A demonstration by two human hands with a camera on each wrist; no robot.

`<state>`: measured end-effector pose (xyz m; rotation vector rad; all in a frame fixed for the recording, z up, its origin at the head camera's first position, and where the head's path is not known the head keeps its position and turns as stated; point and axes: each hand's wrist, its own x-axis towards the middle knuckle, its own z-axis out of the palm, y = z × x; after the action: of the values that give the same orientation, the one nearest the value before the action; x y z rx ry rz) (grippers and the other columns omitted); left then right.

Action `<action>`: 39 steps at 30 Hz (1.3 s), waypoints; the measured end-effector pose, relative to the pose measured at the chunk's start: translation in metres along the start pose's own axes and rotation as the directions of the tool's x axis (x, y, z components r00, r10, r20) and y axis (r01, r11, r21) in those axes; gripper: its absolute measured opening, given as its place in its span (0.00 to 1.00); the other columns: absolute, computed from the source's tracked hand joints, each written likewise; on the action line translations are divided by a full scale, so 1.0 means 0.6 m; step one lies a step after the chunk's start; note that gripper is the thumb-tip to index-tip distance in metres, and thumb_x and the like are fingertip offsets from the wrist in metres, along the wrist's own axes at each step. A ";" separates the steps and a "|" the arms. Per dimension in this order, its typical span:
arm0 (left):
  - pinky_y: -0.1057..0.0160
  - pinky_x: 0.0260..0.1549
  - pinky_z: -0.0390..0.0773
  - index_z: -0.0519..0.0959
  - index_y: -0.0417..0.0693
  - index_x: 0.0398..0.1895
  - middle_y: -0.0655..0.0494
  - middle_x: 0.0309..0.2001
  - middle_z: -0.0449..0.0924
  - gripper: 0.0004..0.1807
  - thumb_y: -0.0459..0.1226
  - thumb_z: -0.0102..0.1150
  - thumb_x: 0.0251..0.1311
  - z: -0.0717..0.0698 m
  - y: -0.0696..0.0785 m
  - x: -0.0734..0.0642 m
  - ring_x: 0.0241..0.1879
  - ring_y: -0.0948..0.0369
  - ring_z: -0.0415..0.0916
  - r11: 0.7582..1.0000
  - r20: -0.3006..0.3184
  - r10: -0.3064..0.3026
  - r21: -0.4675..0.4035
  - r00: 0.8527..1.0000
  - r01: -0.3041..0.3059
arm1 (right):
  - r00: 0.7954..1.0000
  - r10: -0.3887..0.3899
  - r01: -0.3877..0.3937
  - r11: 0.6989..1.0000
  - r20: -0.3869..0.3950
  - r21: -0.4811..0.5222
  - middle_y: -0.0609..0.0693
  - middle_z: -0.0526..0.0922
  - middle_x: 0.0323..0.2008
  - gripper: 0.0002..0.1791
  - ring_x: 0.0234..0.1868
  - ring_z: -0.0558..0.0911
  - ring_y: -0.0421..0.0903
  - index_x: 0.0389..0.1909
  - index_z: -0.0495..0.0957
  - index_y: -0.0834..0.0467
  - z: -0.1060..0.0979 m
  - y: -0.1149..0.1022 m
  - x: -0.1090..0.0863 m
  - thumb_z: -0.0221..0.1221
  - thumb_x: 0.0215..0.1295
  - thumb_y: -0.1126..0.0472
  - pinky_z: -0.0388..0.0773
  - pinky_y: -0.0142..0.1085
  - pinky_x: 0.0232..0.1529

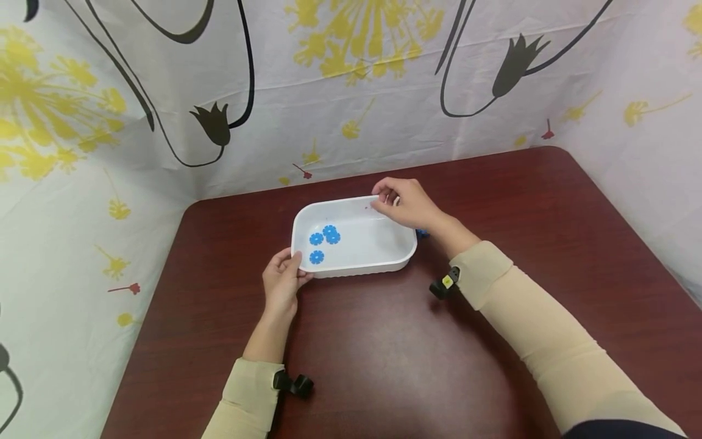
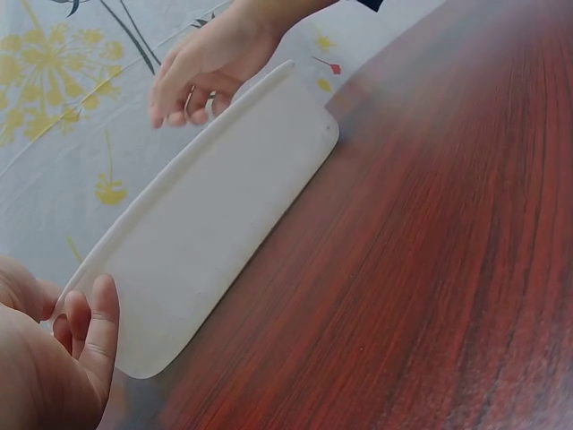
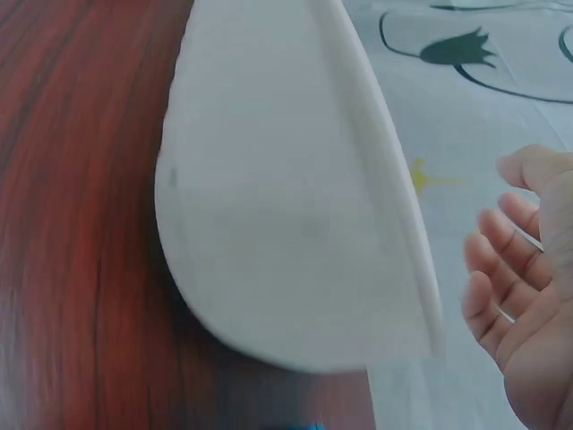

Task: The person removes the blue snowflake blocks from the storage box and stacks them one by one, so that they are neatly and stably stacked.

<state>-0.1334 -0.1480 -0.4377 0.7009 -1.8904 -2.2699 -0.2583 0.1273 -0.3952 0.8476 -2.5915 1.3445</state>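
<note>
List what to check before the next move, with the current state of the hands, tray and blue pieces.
1. Left hand steadying the white tray: ok, it grips the near left corner.
2. Right hand free: ok, fingers loosely curved at the tray's far right, no piece visible in them.
3. Blue pieces lying inside: ok, four show in the left part.
4. Everything blue inside: not ok, a blue thing shows outside the right end.
5. Amount outside: cannot tell, the right wrist partly hides it.

No text or number can be read. The yellow label (image 1: 448, 281) on the black device (image 1: 438, 289) at the right cuff (image 1: 481, 271) is too small to decipher.
</note>
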 end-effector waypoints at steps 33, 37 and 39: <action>0.68 0.28 0.86 0.71 0.36 0.62 0.47 0.36 0.75 0.19 0.33 0.58 0.72 -0.004 -0.002 0.005 0.23 0.66 0.74 1.000 0.030 0.010 -0.012 1.000 -0.010 | 0.906 -0.097 0.128 0.991 0.413 -0.048 0.49 0.81 0.29 0.10 0.32 0.77 0.42 0.47 0.83 0.64 0.162 -0.063 0.038 0.63 0.68 0.65 0.76 0.32 0.39; 0.68 0.27 0.86 0.71 0.36 0.62 0.49 0.34 0.74 0.19 0.33 0.58 0.72 -0.004 -0.003 0.004 0.23 0.66 0.74 1.000 0.035 0.000 -0.019 0.999 0.000 | 0.871 -0.101 0.148 0.987 0.481 -0.062 0.49 0.80 0.30 0.12 0.33 0.75 0.42 0.50 0.83 0.64 0.169 -0.066 0.036 0.60 0.69 0.69 0.75 0.32 0.41; 0.68 0.27 0.86 0.71 0.36 0.62 0.50 0.33 0.74 0.19 0.32 0.58 0.72 -0.003 -0.003 0.004 0.23 0.65 0.74 1.000 0.039 0.001 -0.023 0.999 0.000 | 0.864 -0.080 0.124 0.991 0.497 -0.055 0.49 0.81 0.31 0.13 0.34 0.76 0.42 0.52 0.83 0.63 0.172 -0.066 0.035 0.60 0.69 0.68 0.76 0.32 0.43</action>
<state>-0.1343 -0.1502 -0.4401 0.6574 -1.8785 -2.3177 -0.2390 0.0197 -0.4220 1.4590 -2.8825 1.0869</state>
